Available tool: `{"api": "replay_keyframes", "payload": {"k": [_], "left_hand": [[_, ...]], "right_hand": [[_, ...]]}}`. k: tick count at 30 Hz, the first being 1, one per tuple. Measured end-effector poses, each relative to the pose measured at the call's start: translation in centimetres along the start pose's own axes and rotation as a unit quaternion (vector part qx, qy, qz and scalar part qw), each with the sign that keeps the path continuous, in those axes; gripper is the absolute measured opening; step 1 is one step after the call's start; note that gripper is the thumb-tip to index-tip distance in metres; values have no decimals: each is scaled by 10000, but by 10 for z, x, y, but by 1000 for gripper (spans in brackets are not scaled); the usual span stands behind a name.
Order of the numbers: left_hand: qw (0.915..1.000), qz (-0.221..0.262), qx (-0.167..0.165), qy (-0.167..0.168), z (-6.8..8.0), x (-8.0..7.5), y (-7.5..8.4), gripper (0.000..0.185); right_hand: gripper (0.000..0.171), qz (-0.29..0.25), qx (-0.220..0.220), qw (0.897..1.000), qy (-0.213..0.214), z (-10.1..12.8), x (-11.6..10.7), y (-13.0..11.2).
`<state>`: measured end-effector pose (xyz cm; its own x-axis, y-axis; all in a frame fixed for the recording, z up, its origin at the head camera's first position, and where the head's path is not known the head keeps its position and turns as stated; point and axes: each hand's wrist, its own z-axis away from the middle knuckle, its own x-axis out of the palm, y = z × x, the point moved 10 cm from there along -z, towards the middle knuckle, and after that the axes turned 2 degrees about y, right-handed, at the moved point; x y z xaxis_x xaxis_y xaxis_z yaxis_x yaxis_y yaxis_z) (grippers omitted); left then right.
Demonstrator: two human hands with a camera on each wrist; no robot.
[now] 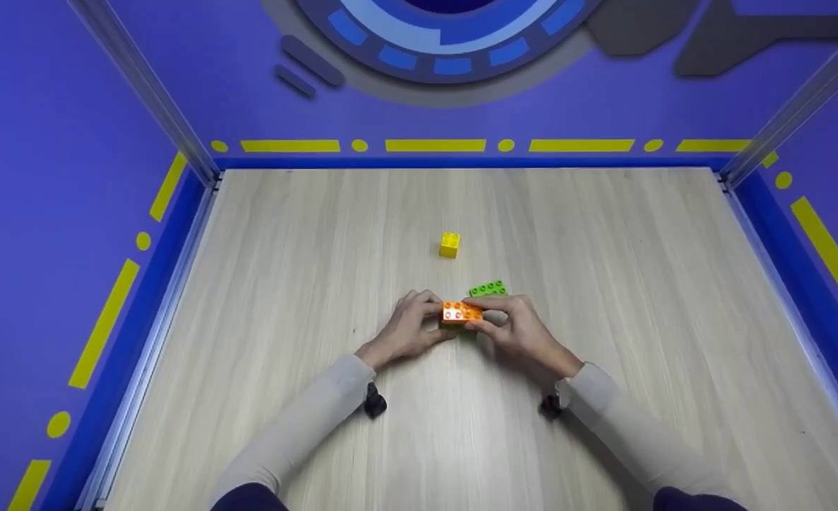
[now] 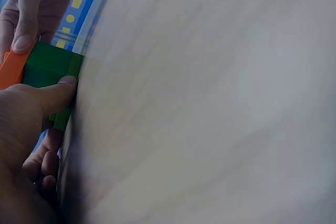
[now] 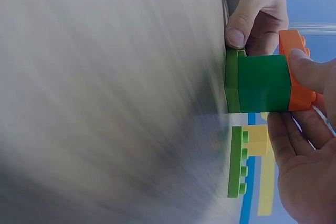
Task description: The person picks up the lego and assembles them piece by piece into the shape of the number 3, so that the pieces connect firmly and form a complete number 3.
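Two hands meet over a wooden table (image 1: 305, 234) and hold a little tower of bricks between them. The left hand (image 1: 406, 328) has its thumb and fingers bent in close, pinching the flat green brick (image 3: 232, 85) at the bottom of the tower. The right hand (image 1: 521, 332) is bent in too. It pinches the orange brick (image 1: 461, 312) at the top, with its thumb on one side and its fingers on the other.

Between the two hands, in the middle of the tower, is a dark green brick (image 3: 264, 83). From above, the orange brick covers nearly all of the green below it, so the wrist views show those parts better. I can't tell if the orange brick is pushed all the way down. In the left wrist view, the left thumb covers some of the green, the orange brick is cut off at the edge, and the picture is dark.

Just past the right hand's fingers lies a loose green brick (image 1: 488, 288). The fingers hide a bit of its near side. A yellow brick (image 1: 450, 245) sits farther out, ahead of both hands and apart from them. In the right wrist view it looks pale, and the loose green brick hides part of it. The table is smeary there.

Under each wrist is a small black thing (image 1: 375, 401), too dark to make out. The light sleeves (image 1: 305, 419) go up to dark cloth, which is cut off at the bottom edge.
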<state>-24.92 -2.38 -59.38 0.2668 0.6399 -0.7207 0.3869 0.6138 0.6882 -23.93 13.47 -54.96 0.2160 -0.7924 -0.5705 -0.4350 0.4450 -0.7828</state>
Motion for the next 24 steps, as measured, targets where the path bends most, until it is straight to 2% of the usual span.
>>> {"api": "replay_keyframes", "payload": {"k": [10,17,24], "left_hand": [[10000,-9,-71,24,2,-2,-2,42],[10000,22,21,-11,1,-1,2,42],[10000,46,-15,-56,0,-2,3,41]], "right_hand": [[39,-265,205,9994,-41,0,5,6],[39,-392,340,9986,-56,1,3,7],[41,-377,409,9983,-152,1,0,5]]}}
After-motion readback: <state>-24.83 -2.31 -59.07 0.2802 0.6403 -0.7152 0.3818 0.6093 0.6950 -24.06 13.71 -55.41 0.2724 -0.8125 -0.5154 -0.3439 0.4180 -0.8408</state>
